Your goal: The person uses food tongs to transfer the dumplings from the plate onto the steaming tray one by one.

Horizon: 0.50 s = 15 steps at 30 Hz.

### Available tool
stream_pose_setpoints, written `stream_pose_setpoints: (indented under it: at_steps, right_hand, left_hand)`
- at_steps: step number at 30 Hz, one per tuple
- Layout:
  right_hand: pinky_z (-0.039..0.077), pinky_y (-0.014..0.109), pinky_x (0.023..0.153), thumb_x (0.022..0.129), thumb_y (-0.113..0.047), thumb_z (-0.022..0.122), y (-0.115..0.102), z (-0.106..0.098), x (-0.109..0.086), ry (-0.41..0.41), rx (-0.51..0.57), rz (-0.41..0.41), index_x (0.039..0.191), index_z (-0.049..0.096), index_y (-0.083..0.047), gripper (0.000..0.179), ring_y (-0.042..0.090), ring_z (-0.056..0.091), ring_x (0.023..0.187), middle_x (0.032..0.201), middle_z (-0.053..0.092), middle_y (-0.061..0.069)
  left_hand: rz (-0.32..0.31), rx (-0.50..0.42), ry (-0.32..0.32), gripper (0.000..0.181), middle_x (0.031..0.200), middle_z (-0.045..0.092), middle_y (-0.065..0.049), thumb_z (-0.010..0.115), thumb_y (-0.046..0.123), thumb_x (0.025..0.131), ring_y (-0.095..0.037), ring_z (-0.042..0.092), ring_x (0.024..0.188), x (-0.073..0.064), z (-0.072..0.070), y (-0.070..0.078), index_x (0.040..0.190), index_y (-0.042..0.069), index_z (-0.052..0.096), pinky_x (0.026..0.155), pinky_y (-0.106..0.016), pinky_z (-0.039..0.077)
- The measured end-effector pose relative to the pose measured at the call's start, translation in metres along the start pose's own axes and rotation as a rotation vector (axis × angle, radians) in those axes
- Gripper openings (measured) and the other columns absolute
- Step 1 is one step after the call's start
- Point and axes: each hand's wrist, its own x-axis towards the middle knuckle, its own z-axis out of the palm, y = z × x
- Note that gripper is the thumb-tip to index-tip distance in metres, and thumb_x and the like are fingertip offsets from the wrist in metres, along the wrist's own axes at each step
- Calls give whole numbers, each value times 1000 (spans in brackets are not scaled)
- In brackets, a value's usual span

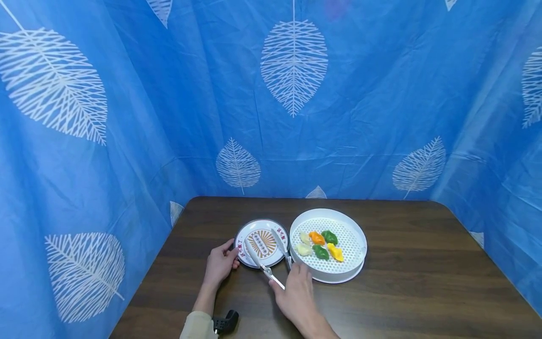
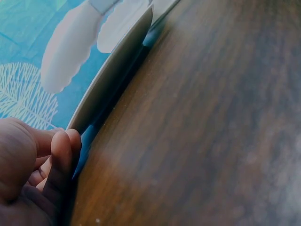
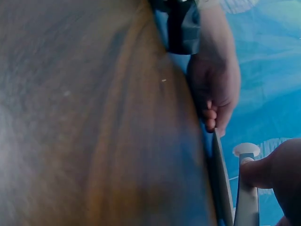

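Note:
My left hand (image 1: 221,265) pinches the left rim of a round white plate (image 1: 263,224) with a sunburst print; the left wrist view shows thumb and fingers at the plate's edge (image 2: 113,70). Tongs (image 1: 255,255) with pale scalloped tips are gripped by my right hand (image 1: 296,294), their arms spread over the plate with nothing between them. Close right of the plate, a white perforated steamer tray (image 1: 354,241) holds several dumplings: an orange one (image 1: 316,238), a yellow one (image 1: 336,253), two green ones (image 1: 321,252) and two pale ones (image 1: 303,249).
The tray sits on a brown wooden table (image 1: 423,273). Blue curtains (image 1: 364,94) with white leaf prints hang behind and on both sides. A black band (image 1: 226,322) is worn at my left wrist, near the table's front.

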Motion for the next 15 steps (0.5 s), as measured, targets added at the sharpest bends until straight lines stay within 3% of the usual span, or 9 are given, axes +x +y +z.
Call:
stream_pose_setpoints:
  at_steps: [7, 15]
  right_hand:
    - [50, 48, 73, 69, -36, 93, 1, 8, 0, 52, -15, -29, 107, 55, 7, 68, 32, 54, 82, 96, 51, 16]
    - [50, 46, 69, 69, -36, 94, 0, 12, 3, 48, -28, -16, 105, 54, 5, 67, 33, 54, 80, 93, 51, 17]
  left_hand:
    - [-6, -12, 3, 51, 76, 64, -7, 66, 15, 101, -12, 66, 58, 1, 2, 0, 148, 1, 53, 54, -22, 57]
    - [-50, 0, -11, 51, 80, 64, -7, 65, 17, 102, -13, 66, 62, 0, 0, 2, 150, 5, 52, 56, -22, 56]
